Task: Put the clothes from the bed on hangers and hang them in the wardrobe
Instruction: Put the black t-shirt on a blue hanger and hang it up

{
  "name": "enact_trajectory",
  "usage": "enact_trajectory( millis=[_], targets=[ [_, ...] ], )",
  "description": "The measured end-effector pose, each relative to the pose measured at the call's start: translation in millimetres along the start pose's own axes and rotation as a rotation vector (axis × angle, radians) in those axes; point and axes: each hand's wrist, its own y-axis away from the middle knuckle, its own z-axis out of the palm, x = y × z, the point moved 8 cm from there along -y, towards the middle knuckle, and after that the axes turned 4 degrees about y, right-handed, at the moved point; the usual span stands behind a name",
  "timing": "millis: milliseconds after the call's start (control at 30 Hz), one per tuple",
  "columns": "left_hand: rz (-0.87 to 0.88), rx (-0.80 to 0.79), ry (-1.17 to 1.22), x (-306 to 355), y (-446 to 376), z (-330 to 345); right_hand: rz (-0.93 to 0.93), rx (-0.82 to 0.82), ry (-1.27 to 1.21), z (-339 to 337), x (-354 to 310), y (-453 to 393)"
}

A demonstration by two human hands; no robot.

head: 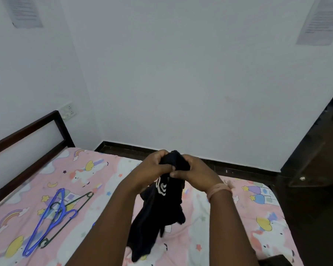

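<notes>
Bed foot cropped; garment print bunched.

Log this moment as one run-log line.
left hand: grips black shirt | right hand: grips black shirt | hangers: on bed, untouched | step: shirt not yet on hanger

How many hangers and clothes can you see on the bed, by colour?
Blue hangers: 2, as far as the overlap shows
Dark green hangers: 1
Black garment: 1, held up by the left hand and right hand
Total: 4
</notes>
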Motion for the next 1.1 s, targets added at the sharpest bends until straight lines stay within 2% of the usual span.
enact_trajectory(
  millis=[67, 133, 233, 300, 367, 433, 467, 533, 600, 667, 800, 867, 933, 1000, 1067, 1100],
  targets=[
    [-0.049, -0.022, 0.010, 2.0, 3.4, -7.7, -0.054, 0.137, -0.039, -6.9, 3.8, 2.6],
    [-0.091, 0.026, -0.136, 3.2, 4.5, -27.1, -0.101, 0.240, -0.161, -19.4, 4.9, 8.1],
    [-0.102, 0.227, -0.466, 8.5, 3.4, -54.6, -0.149, 0.294, -0.224, -35.6, -5.1, 13.9],
    [-0.051, 0.407, -0.573, 15.1, 4.8, -61.8, -0.166, 0.262, -0.251, -33.4, -17.9, 14.1],
    [-0.036, 0.500, -0.392, 12.2, 7.3, -64.1, -0.141, 0.217, -0.469, -21.9, -24.2, 13.6],
    [-0.025, 0.527, -0.163, 8.3, 11.3, -66.5, -0.134, 0.240, -0.639, -17.3, -28.7, 17.7],
    [-0.009, 0.559, -0.179, 9.0, 14.2, -69.9, -0.143, 0.280, -0.605, -21.0, -32.0, 21.0],
    [0.003, 0.632, -0.369, 12.2, 21.0, -72.8, -0.165, 0.342, -0.386, -29.2, -37.2, 26.1],
    [0.002, 0.701, -0.492, 11.3, 28.1, -70.7, -0.158, 0.344, -0.199, -32.3, -36.9, 26.0],
    [-0.027, 0.773, -0.535, 3.6, 35.1, -73.9, -0.150, 0.335, -0.089, -33.4, -32.5, 22.7],
    [-0.127, 0.905, -0.562, -16.4, 57.2, -97.1, -0.121, 0.478, 0.090, -60.8, -9.3, 24.7],
    [-0.179, 0.967, -0.559, -27.4, 68.1, -115.6, -0.058, 0.514, 0.183, -75.6, 9.0, 28.1],
    [-0.267, 0.959, -0.564, -37.0, 70.6, -124.8, 0.027, 0.570, 0.180, -84.2, 29.1, 35.0],
    [-0.375, 0.856, -0.399, -49.2, 64.3, -119.4, 0.110, 0.668, 0.108, -87.7, 45.5, 42.9],
    [-0.544, 0.707, 0.069, -71.7, 61.7, -92.3, 0.153, 0.701, 0.077, -85.6, 52.7, 46.2],
    [-0.635, 0.624, 0.321, -78.9, 65.0, -71.4, 0.147, 0.662, 0.067, -83.0, 53.4, 44.9]
  ],
)
